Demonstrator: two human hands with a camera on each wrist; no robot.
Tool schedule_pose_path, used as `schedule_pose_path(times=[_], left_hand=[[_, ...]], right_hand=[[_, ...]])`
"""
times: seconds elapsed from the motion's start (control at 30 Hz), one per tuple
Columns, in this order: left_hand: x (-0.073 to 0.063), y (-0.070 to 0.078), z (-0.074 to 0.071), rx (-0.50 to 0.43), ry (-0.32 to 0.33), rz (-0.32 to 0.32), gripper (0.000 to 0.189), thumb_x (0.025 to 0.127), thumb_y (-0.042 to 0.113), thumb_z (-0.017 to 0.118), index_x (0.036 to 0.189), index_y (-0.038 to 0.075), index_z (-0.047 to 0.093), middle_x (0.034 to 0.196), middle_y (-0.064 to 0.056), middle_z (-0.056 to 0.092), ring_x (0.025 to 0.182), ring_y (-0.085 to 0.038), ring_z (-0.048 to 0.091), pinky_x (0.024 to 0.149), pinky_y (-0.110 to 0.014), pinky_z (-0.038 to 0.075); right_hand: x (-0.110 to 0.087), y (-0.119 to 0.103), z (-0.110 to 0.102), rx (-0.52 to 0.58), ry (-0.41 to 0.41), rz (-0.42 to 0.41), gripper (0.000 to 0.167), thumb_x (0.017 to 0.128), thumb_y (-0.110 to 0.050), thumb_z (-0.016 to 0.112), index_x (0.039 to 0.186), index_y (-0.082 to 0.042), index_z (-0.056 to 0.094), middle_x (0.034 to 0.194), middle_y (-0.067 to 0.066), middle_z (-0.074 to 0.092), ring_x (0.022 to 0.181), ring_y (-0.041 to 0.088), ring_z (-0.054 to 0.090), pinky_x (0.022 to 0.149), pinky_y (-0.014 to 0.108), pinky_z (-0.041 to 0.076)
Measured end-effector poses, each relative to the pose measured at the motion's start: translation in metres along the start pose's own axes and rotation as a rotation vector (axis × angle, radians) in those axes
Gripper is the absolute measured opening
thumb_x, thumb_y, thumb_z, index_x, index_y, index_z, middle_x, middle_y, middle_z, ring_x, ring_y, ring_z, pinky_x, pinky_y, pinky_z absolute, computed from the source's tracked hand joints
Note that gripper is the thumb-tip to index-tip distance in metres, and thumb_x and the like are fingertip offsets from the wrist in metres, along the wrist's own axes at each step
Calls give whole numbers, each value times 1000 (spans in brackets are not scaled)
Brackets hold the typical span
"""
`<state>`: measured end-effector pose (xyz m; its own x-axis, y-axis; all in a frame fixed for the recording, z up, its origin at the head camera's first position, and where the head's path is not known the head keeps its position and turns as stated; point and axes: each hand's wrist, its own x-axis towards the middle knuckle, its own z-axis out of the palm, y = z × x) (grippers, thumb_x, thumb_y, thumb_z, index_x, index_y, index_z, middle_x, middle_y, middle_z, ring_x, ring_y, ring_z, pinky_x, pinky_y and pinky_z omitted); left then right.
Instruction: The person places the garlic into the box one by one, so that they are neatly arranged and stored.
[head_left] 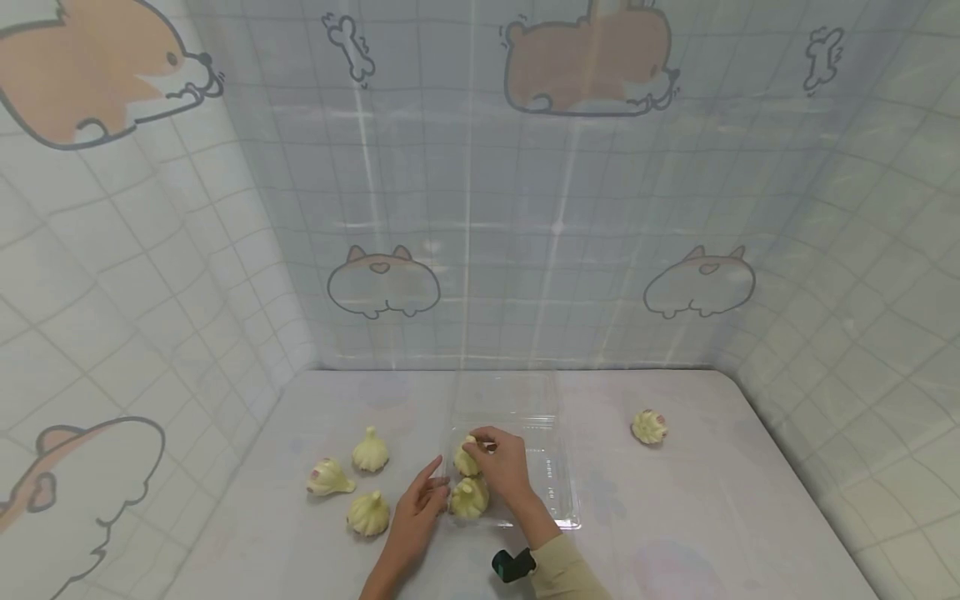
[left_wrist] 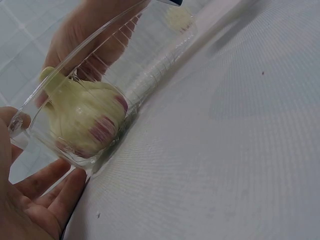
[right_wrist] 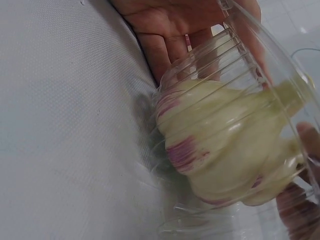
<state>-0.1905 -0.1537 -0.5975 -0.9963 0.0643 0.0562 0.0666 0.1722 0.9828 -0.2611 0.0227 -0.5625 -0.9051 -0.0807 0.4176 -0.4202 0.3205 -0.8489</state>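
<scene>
Pale tabletop (head_left: 705,500) — pinching yellowish garlic bulb (head_left: 464,463) with right hand (head_left: 507,468) in clear plastic box (head_left: 557,490) — touching box with uncurled left hand (head_left: 414,518).

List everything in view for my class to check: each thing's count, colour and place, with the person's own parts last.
Box: one, clear, mid-table
Lid: one, clear, open behind the box
Loose garlic bulbs: three, pale yellow, left of the box
Far garlic bulb: one, pale with purple, right of the box
Boxed garlic bulb: one, pale yellow and purple, front left inside the box
Held garlic bulb: one, pale yellow, just behind the boxed one
Table: one, pale, underneath
Tiled walls: three, whitish-grey with cartoons, around the table
Device: one, dark, right wrist
Sleeve: one, beige, right arm
Left grip: one, bare, at the box's left wall
Right grip: one, bare, pinching the held garlic bulb
</scene>
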Motion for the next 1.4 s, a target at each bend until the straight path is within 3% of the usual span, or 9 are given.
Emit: schedule_pose_path(times=[0.17, 0.3, 0.5, 0.73, 1.0, 1.13, 1.27, 1.4], left_hand=[[-7, 23, -2, -7, -16, 10, 50, 102, 16, 53, 149, 6, 37, 124, -27, 57, 107, -27, 62, 82, -28, 53], [-11, 30, -1, -7, -16, 32, 50, 102, 16, 53, 148, 4, 38, 123, -27, 57, 107, -27, 62, 81, -28, 53], [-10, 28, -1, -2, -12, 25, 50, 103, 15, 52, 149, 5, 37, 125, -27, 57, 108, -29, 62, 83, -30, 53], [1, -9, 1, 9, 29, 23, 51, 101, 24, 55, 149, 15, 39, 123, -18, 60, 102, -18, 64, 80, -27, 53], [-8, 25, -1, 2, -14, 27, 50, 102, 15, 52, 148, 4, 37, 123, -27, 58, 101, -17, 64, 81, -27, 53], [-11, 31, -1, 1, -13, 41, 50, 102, 16, 53, 148, 3, 37, 123, -27, 57, 101, -18, 64, 80, -27, 53], [-9, 27, -2, -10, -14, 38, 50, 102, 16, 53, 148, 4, 37, 123, -27, 57, 103, -22, 64, 80, -27, 53], [-4, 11, -1, -19, -10, 23, 51, 102, 17, 53, 149, 7, 37, 124, -25, 57, 104, -24, 63, 80, -27, 53]], right_hand=[[0, 1, 0, -19, -5, 21, 14, 84, -15, 78, 95, -8, 75, 93, 0, 73, 88, 18, 67, 75, 35, 56], [-1, 1, 1, -30, -13, 46, 14, 84, -15, 78, 95, -8, 74, 93, 0, 73, 88, 18, 67, 75, 34, 56], [-1, 1, 2, -64, -16, 64, 14, 83, -17, 79, 94, -9, 74, 92, -1, 72, 86, 17, 67, 75, 30, 55], [-1, 4, 4, -66, -21, 90, 14, 83, -19, 78, 95, -11, 75, 93, 0, 72, 84, 17, 67, 74, 29, 55], [-1, 4, 3, -69, -14, 81, 14, 84, -19, 78, 95, -12, 75, 93, -2, 72, 83, 16, 66, 73, 28, 55], [-2, 3, 2, -74, -14, 90, 13, 83, -19, 78, 94, -12, 75, 93, -3, 72, 84, 16, 66, 73, 29, 55], [-2, 1, 2, -79, -16, 100, 13, 83, -18, 79, 94, -13, 75, 93, -3, 72, 86, 15, 66, 74, 29, 55], [-2, 1, 3, -80, -21, 124, 14, 83, -21, 79, 95, -14, 75, 94, -5, 72, 87, 14, 66, 77, 30, 54]])
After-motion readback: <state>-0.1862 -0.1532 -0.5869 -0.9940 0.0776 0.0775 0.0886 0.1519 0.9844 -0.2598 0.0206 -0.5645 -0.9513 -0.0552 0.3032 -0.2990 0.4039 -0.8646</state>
